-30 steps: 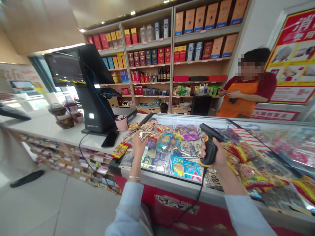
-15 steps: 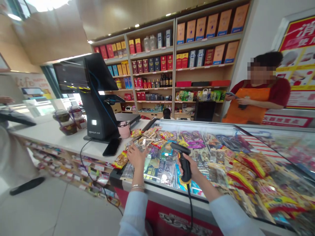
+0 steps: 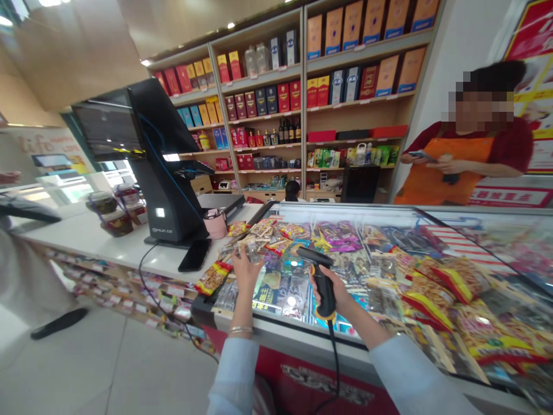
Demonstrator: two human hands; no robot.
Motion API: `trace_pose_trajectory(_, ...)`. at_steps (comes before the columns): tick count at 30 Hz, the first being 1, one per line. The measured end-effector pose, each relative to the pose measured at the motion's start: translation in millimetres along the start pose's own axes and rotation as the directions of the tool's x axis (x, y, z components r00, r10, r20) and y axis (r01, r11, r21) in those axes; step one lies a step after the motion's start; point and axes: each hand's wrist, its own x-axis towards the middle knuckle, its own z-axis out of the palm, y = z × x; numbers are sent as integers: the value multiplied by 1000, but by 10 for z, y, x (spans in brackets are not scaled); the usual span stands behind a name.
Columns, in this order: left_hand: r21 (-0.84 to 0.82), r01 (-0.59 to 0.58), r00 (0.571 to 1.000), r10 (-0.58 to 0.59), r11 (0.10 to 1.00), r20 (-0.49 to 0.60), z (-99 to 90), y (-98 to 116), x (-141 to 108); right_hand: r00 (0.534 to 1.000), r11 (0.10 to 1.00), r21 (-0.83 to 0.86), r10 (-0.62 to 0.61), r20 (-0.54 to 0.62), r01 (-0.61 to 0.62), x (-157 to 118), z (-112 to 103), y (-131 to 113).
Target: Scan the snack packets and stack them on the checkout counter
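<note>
A black and yellow handheld barcode scanner (image 3: pixel 325 288) is wrapped in the fingers of my right hand (image 3: pixel 339 291), its cord hanging down over the front of the glass-topped case. The scanner's head points left. My left hand (image 3: pixel 247 271) reaches over the left end of the case with fingers spread and bent, at a clear snack packet (image 3: pixel 251 251). Whether the fingertips touch it I cannot tell. A red and yellow snack bag (image 3: pixel 213 278) lies just left of that hand. Beyond are more snack bags and a purple packet group (image 3: pixel 339 235).
On the white counter (image 3: pixel 162 259) stand a cash register (image 3: pixel 162 173), a pink cup (image 3: pixel 215 223), a black phone (image 3: pixel 194 255) and stacked tubs (image 3: pixel 116 210). Red and yellow noodle-like snack bags (image 3: pixel 432 297) are heaped on the right. A person in an orange apron (image 3: pixel 449 167) stands behind the case.
My left hand has moved slightly up, its fingers more upright at the clear packet. The right hand still grips the scanner. The view has shifted a little.
</note>
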Motion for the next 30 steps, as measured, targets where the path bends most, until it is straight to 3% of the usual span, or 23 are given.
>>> trace_pose_trajectory(8, -107, -7, 999, 1, 994, -52, -123, 121, -17, 999, 1000, 8, -28, 24, 28, -28, 38, -20)
trace_pose_trajectory(16, -230, -61, 996, 74, 971, 48, 2, -17, 49, 997, 991, -124, -48, 68, 56, -48, 76, -8)
trace_pose_trajectory(24, -219, -50, 999, 49, 975, -7, 42, -54, 36, 994, 988, -146, -34, 100, 48, -70, 93, 2)
trace_pose_trajectory(30, -222, -123, 991, 131, 967, 19, 18, -58, 37, 993, 988, -143, -39, 112, 55, -66, 104, -10)
